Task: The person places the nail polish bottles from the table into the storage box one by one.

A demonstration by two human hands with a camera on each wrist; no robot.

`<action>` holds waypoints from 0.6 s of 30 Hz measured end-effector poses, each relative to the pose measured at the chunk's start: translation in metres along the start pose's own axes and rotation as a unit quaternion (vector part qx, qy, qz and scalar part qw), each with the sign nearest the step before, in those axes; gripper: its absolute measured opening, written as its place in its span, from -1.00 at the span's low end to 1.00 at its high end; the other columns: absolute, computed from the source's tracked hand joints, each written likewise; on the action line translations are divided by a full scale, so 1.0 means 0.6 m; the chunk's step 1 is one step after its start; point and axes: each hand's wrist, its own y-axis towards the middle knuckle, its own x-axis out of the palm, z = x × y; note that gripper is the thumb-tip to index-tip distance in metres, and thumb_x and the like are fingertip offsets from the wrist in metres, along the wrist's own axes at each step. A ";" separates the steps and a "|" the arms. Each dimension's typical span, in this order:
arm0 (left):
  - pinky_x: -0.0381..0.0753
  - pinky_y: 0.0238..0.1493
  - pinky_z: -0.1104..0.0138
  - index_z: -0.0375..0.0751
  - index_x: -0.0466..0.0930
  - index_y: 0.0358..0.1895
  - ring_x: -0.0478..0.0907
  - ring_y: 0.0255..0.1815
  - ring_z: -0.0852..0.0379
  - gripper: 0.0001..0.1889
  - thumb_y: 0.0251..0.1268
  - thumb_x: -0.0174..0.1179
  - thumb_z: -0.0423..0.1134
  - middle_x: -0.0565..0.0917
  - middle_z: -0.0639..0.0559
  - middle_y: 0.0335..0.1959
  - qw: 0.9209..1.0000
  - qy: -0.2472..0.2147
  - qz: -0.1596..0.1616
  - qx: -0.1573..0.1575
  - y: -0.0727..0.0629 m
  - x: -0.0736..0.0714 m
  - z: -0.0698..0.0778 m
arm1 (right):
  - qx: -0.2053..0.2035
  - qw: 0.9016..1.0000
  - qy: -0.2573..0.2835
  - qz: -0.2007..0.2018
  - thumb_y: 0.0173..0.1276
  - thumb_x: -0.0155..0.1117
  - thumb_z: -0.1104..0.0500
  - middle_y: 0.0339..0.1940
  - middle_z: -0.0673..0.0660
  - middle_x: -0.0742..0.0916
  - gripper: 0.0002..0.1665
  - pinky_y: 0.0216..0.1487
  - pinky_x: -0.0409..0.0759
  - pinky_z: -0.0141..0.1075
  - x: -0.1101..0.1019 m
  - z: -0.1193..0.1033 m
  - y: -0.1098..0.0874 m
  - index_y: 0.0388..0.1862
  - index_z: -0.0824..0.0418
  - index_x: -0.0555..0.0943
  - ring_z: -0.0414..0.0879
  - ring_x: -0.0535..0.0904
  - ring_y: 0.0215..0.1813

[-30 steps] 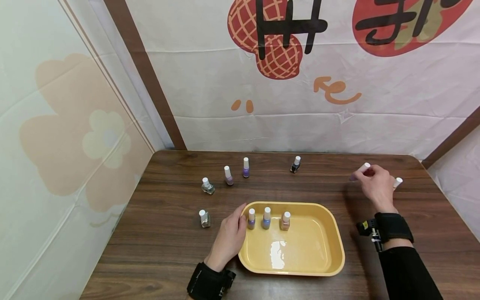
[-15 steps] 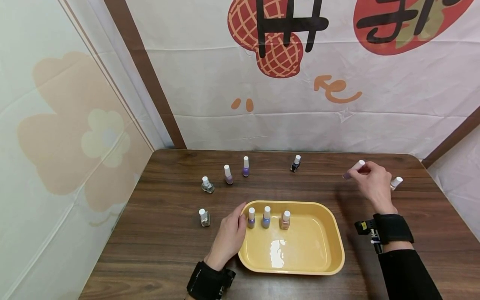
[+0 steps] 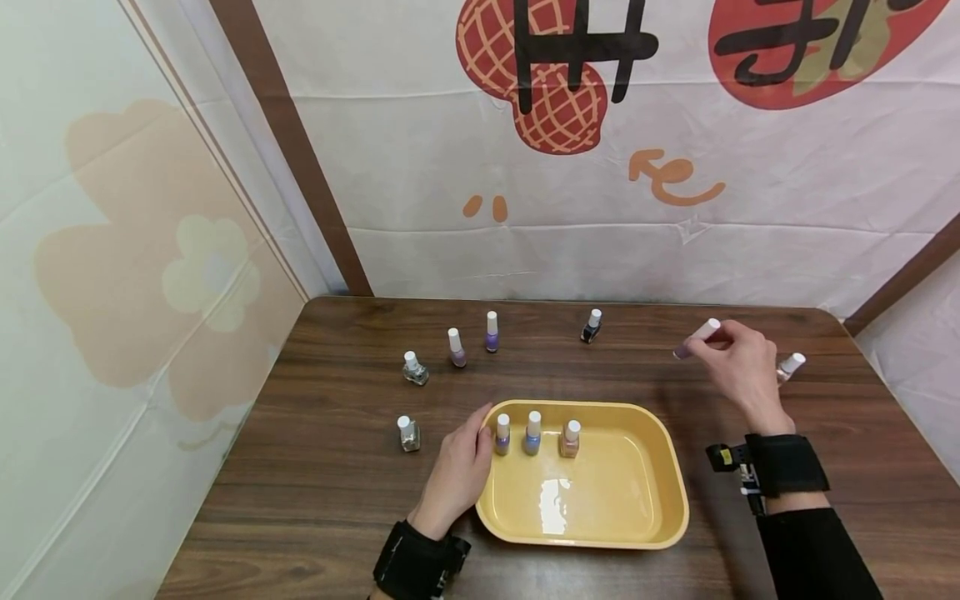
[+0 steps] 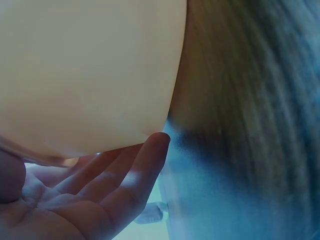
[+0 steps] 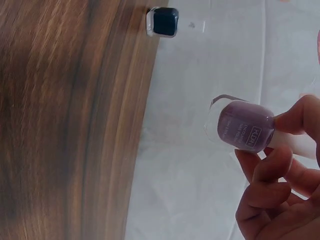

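My right hand [image 3: 742,367] pinches a mauve nail polish bottle [image 5: 245,125] near its white cap, tilted and held above the right part of the table. My left hand [image 3: 457,462] grips the left rim of a yellow tray [image 3: 585,542]. In the left wrist view, the fingers [image 4: 135,180] lie along the tray's outside and the thumb is partly out of frame. Standing in the tray's back left are a purple bottle [image 3: 502,437], a blue bottle [image 3: 533,435] and a pink bottle [image 3: 570,442].
Beside the right hand leans a white-capped bottle [image 3: 791,367], partly hidden. A dark bottle [image 3: 591,327] stands at the back. Left of it are a purple bottle [image 3: 492,333], a mauve bottle [image 3: 457,350] and two clear-looking bottles [image 3: 416,371]. A printed cloth [image 3: 420,258] hangs behind the table.
The right hand has moved left with the mauve bottle, lifting it away from the white-capped bottle at the right. The left hand and the tray stay put.
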 end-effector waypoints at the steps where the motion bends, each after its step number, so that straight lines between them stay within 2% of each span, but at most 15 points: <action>1: 0.54 0.18 0.07 -0.33 0.36 0.33 0.53 0.22 -0.11 -0.59 0.51 -0.13 -0.29 0.55 -0.28 0.22 1.000 0.000 0.000 0.000 0.000 0.000 0.000 | -0.005 1.000 0.002 0.000 0.24 0.27 0.04 -0.46 0.22 0.75 -0.78 -0.42 0.33 -0.35 0.000 -0.002 -0.001 -0.38 0.19 0.64 0.01 0.57 -0.39; 13: 0.54 0.19 0.06 -0.33 0.35 0.34 0.52 0.23 -0.11 -0.58 0.52 -0.14 -0.28 0.55 -0.27 0.23 1.000 0.002 -0.002 -0.003 0.001 0.000 -0.001 | -0.052 0.998 0.016 -0.008 0.22 0.32 0.09 -0.53 0.16 0.75 -0.87 -0.48 0.36 -0.42 -0.008 -0.025 -0.011 -0.39 0.14 0.65 -0.35 0.48 -0.53; 18: 0.54 0.18 0.06 -0.33 0.35 0.34 0.52 0.23 -0.12 -0.58 0.52 -0.14 -0.28 0.55 -0.27 0.22 1.000 0.004 0.000 -0.003 0.000 0.000 -0.001 | -0.066 0.997 0.022 -0.011 0.21 0.30 0.13 -0.57 0.13 0.73 -0.90 -0.49 0.36 -0.45 -0.009 -0.031 -0.014 -0.40 0.15 0.65 -0.37 0.46 -0.56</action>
